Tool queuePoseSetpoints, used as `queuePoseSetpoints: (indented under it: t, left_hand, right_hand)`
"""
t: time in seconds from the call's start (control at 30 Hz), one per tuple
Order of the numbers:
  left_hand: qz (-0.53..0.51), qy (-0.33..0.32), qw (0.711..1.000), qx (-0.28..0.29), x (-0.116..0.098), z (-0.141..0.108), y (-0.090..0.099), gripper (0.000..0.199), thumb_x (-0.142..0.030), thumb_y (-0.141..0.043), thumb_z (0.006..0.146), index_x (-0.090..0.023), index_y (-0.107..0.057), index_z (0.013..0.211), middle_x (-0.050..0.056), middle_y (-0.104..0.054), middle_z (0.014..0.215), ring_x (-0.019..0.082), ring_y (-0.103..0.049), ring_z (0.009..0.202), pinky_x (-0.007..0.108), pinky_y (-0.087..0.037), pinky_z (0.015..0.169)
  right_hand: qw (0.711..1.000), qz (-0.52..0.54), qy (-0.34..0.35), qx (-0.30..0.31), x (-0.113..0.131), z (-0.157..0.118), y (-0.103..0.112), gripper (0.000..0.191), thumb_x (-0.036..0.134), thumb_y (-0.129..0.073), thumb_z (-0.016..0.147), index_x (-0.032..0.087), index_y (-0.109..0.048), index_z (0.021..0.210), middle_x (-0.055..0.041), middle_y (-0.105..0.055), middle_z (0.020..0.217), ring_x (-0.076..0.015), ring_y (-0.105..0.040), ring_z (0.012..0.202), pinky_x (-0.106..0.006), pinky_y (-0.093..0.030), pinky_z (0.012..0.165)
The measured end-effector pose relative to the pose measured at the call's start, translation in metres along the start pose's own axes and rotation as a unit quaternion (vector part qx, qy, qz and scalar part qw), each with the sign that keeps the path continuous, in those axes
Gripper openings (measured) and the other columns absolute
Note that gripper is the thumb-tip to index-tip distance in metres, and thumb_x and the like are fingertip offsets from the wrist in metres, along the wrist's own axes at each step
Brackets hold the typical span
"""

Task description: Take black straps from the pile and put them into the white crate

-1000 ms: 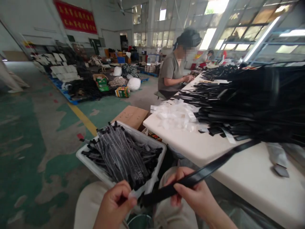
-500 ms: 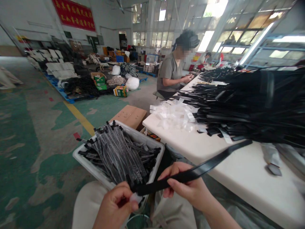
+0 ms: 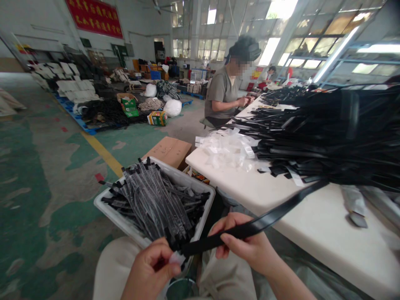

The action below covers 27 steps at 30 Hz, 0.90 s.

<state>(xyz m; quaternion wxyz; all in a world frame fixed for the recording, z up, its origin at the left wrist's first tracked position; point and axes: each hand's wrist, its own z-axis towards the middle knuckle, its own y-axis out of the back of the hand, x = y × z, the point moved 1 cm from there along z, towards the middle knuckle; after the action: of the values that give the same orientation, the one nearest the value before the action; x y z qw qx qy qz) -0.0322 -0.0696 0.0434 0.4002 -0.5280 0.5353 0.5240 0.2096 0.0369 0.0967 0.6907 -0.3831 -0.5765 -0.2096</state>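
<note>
My right hand is closed round a long black strap, which slants up to the right with its far end over the table edge. At the strap's lower left end, my left hand pinches a small translucent white piece. That piece lies close against the strap's end; whether they are joined cannot be made out. Behind both hands, a white bin holds several black strips in clear sleeves.
A white table at the right bears a heap of black straps and translucent white pieces. A cardboard box stands behind the bin. Another person sits at the table's far left side.
The view has shifted slightly. Both hands keep nearly the same grip and place, and the small white piece at the strap's end shows at a slightly different angle.
</note>
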Motion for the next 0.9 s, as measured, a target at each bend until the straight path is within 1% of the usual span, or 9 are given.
queuePoseSetpoints:
  t: [0.17, 0.3, 0.43, 0.57, 0.63, 0.7, 0.73, 0.8, 0.9]
  left_hand:
    - [0.000, 0.000, 1.000, 0.008, -0.002, 0.000, -0.004, 0.042, -0.056, -0.079, 0.070, -0.017, -0.069, 0.060, -0.004, -0.044, 0.066, 0.012, -0.044, 0.060, 0.023, -0.033, 0.057]
    - [-0.008, 0.006, 0.999, 0.045, -0.009, 0.000, -0.008, 0.042, -0.058, -0.073, 0.077, -0.017, -0.071, 0.067, -0.003, -0.045, 0.070, 0.013, -0.045, 0.062, 0.023, -0.034, 0.058]
    - [-0.012, -0.016, 0.997, 0.071, -0.012, 0.000, -0.013, 0.038, -0.055, -0.066, 0.084, -0.018, -0.072, 0.074, 0.000, -0.052, 0.077, 0.015, -0.050, 0.068, 0.024, -0.037, 0.060]
    - [0.061, -0.008, 0.995, 0.072, -0.015, -0.003, -0.023, 0.026, -0.044, -0.062, 0.089, -0.020, -0.071, 0.081, 0.003, -0.062, 0.081, 0.019, -0.060, 0.078, 0.026, -0.044, 0.070]
    - [0.118, -0.009, 0.990, 0.075, -0.018, -0.005, -0.028, 0.020, -0.037, -0.059, 0.089, -0.021, -0.068, 0.081, 0.003, -0.065, 0.080, 0.021, -0.063, 0.081, 0.027, -0.045, 0.074]
    - [0.179, -0.023, 0.980, 0.085, -0.021, -0.006, -0.031, 0.017, -0.031, -0.054, 0.089, -0.022, -0.066, 0.079, 0.003, -0.068, 0.081, 0.021, -0.065, 0.081, 0.027, -0.045, 0.074]
    - [0.212, -0.025, 0.973, 0.089, -0.021, -0.006, -0.031, 0.018, -0.029, -0.051, 0.090, -0.022, -0.064, 0.079, 0.003, -0.069, 0.081, 0.021, -0.065, 0.080, 0.027, -0.044, 0.072]
    - [0.267, -0.019, 0.959, 0.088, -0.018, -0.005, -0.027, 0.021, -0.028, -0.045, 0.092, -0.022, -0.060, 0.079, 0.003, -0.069, 0.078, 0.021, -0.065, 0.076, 0.027, -0.042, 0.068]
    - [0.287, -0.018, 0.954, 0.086, -0.011, -0.005, -0.023, 0.032, -0.036, -0.037, 0.098, -0.023, -0.054, 0.075, 0.000, -0.064, 0.068, 0.020, -0.063, 0.067, 0.027, -0.040, 0.063]
  right_hand:
    - [1.000, -0.011, -0.001, 0.011, 0.003, 0.000, -0.002, 0.021, 0.029, -0.072, 0.090, 0.014, -0.061, 0.080, -0.0125, -0.076, 0.093, -0.0127, -0.072, 0.061, -0.019, -0.057, 0.054]
    - [0.999, -0.014, -0.010, 0.031, 0.006, 0.000, -0.001, 0.022, 0.030, -0.072, 0.089, 0.015, -0.059, 0.080, -0.0132, -0.076, 0.096, -0.0139, -0.073, 0.063, -0.020, -0.057, 0.054]
    - [0.998, -0.038, -0.037, 0.026, 0.005, 0.000, -0.003, 0.026, 0.036, -0.072, 0.088, 0.015, -0.059, 0.079, -0.0099, -0.074, 0.080, -0.0146, -0.071, 0.056, -0.021, -0.055, 0.050]
    - [0.991, -0.102, -0.074, 0.037, -0.008, 0.000, -0.017, 0.028, 0.042, -0.070, 0.088, 0.015, -0.064, 0.083, -0.0050, -0.069, 0.070, -0.0143, -0.067, 0.057, -0.022, -0.053, 0.052]
    - [0.987, -0.147, -0.049, 0.041, -0.019, -0.001, -0.024, 0.030, 0.044, -0.075, 0.083, 0.015, -0.067, 0.080, -0.0032, -0.066, 0.071, -0.0140, -0.065, 0.062, -0.022, -0.051, 0.056]
    - [0.989, -0.146, -0.019, 0.032, -0.030, -0.004, -0.026, 0.037, 0.048, -0.085, 0.070, 0.016, -0.070, 0.083, -0.0029, -0.065, 0.078, -0.0147, -0.063, 0.069, -0.023, -0.050, 0.061]
    - [0.993, -0.116, -0.018, 0.016, -0.035, -0.005, -0.023, 0.046, 0.051, -0.088, 0.065, 0.017, -0.072, 0.090, -0.0023, -0.065, 0.079, -0.0141, -0.062, 0.067, -0.022, -0.049, 0.059]
    - [0.996, -0.023, -0.043, -0.070, -0.040, -0.008, -0.012, 0.056, 0.061, -0.082, 0.068, 0.017, -0.070, 0.099, 0.0011, -0.061, 0.067, -0.0095, -0.054, 0.050, -0.018, -0.041, 0.044]
    - [0.967, 0.039, -0.066, -0.242, -0.036, -0.013, 0.006, 0.051, 0.065, -0.065, 0.084, 0.014, -0.067, 0.086, 0.0085, -0.041, 0.045, -0.0033, -0.029, 0.031, -0.014, -0.017, 0.032]
